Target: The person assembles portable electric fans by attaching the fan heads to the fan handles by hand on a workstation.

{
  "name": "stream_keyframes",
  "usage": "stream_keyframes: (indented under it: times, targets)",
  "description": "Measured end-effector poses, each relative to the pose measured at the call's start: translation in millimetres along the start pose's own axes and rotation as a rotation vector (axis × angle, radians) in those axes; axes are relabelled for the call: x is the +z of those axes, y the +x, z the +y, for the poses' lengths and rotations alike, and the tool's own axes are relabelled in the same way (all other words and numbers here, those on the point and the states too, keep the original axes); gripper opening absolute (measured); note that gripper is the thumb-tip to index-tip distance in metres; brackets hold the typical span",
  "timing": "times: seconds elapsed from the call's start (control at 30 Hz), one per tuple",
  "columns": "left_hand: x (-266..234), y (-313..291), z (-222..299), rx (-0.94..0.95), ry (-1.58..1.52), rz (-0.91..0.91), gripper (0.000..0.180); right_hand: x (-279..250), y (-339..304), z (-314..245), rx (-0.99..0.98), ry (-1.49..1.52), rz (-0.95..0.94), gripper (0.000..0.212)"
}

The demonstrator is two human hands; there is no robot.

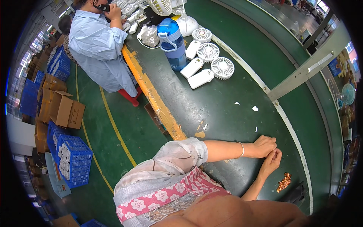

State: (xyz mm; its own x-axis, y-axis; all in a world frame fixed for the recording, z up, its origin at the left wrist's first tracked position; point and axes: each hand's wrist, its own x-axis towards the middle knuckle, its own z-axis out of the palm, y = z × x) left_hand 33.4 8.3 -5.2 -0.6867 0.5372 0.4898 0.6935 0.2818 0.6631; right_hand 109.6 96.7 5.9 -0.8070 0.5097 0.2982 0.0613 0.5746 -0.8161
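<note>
No words, numbers or signs can be read; the small dark marks on the open cardboard box [75, 115] are too blurred to make out.

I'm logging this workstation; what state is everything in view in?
Left hand, curled, contents hidden
Right hand, pinched, contents hidden
Copper-coloured pieces, loosely heaped
Blue bottle, upright
Small white fans, lying face up
Cardboard box, open
Blue crate, holding white parts
Red stool, occupied

A sheer, pale grey sleeve [166, 160] with thin dark streaks ends in a ribbed cuff [201, 148]; a pink apron [172, 190] bears white flowers; a slim silvery bangle [242, 149] rings the left wrist [247, 150].
</note>
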Motion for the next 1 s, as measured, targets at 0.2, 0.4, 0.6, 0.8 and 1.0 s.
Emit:
stream_keyframes:
  times: [0.2,0.4,0.6,0.8,1.0]
  targets:
    - [-0.3,1.2,2.1,-0.074,-0.045,0.019,0.024,0.2,0.6,6.4,-0.023,-0.019,-0.011,0.017]
    - [-2.6,2.7,3.3,-0.044,-0.059,-0.026,0.027,0.2,-0.8,5.7,0.024,0.030,-0.014,0.015]
    - [-5.2,2.3,3.9,-0.076,-0.116,-0.040,0.023,3.8,-1.4,-9.2,0.074,0.131,-0.021,0.016]
    - [-2.3,1.1,3.2,-0.034,-0.079,-0.020,0.020,0.5,-2.1,-7.1,0.021,0.008,-0.056,0.019]
    - [-2.3,-0.9,-0.7,-0.053,-0.054,-0.033,0.021,3.7,-2.0,-10.5,-0.009,-0.023,-0.078,0.019]
